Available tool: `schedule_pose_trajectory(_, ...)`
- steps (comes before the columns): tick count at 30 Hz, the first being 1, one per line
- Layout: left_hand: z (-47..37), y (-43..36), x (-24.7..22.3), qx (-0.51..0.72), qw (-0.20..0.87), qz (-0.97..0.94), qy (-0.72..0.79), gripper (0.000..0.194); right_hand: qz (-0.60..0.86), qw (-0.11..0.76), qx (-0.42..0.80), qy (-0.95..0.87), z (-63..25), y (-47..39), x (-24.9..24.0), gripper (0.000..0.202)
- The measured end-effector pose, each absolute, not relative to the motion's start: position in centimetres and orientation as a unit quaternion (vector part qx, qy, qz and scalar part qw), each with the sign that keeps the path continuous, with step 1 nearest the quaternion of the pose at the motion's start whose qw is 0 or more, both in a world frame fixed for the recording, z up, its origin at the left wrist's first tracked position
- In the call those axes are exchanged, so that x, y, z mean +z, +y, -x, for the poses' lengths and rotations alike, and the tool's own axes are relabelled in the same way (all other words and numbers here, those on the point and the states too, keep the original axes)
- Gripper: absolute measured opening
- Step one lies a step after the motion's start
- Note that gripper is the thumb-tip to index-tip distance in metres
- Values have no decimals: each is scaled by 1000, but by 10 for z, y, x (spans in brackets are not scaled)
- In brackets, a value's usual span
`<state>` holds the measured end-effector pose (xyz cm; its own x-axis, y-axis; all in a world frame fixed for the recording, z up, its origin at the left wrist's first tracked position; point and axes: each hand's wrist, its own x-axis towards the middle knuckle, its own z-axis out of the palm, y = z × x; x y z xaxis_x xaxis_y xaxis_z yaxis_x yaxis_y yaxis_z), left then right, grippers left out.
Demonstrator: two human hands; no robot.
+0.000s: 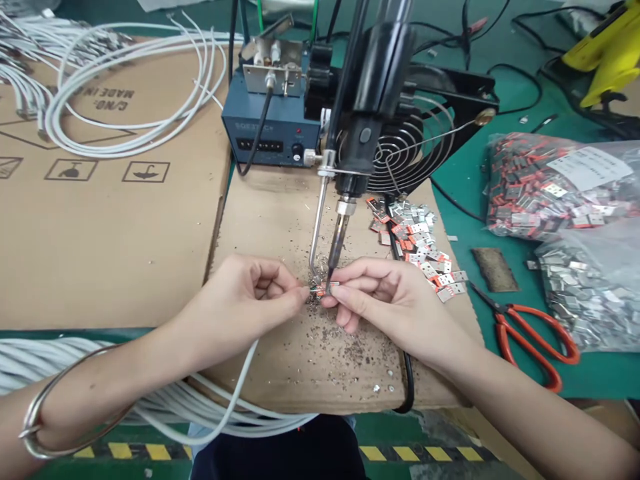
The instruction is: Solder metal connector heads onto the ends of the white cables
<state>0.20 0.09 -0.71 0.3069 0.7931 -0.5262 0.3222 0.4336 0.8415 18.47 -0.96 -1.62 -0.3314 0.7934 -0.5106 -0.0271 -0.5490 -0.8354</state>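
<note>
My left hand pinches the end of a white cable, whose thin wires reach the back of a connector. Between the fingertips of my right hand is a small USB connector with an orange-red insert, partly hidden by the fingers. A soldering iron mounted on a stand points down, its tip at the connector. Just left of it, the bent solder feed tube ends close to the same spot. Several loose USB connectors lie in a pile to the right of the iron.
Behind stand a blue solder feeder box and a black fan. To the right are red-handled scissors, a brown sponge and bags of connectors. Coiled white cables lie on cardboard; more cables hang in front.
</note>
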Motion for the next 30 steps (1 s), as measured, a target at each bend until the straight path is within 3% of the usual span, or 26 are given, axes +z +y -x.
schedule_pose_trajectory(16,2,-33,8,130,649,-598,452,22,491,247,725,-415,-200,-42,16,19)
schedule_pose_trajectory(21,3,-64,19,167,698,-556,419,18,466,270,713,-449,-203,-69,29,12)
schedule_pose_trajectory(30,7,-105,24,225,656,-587,418,16,416,307,733,-442,-196,-105,36,13)
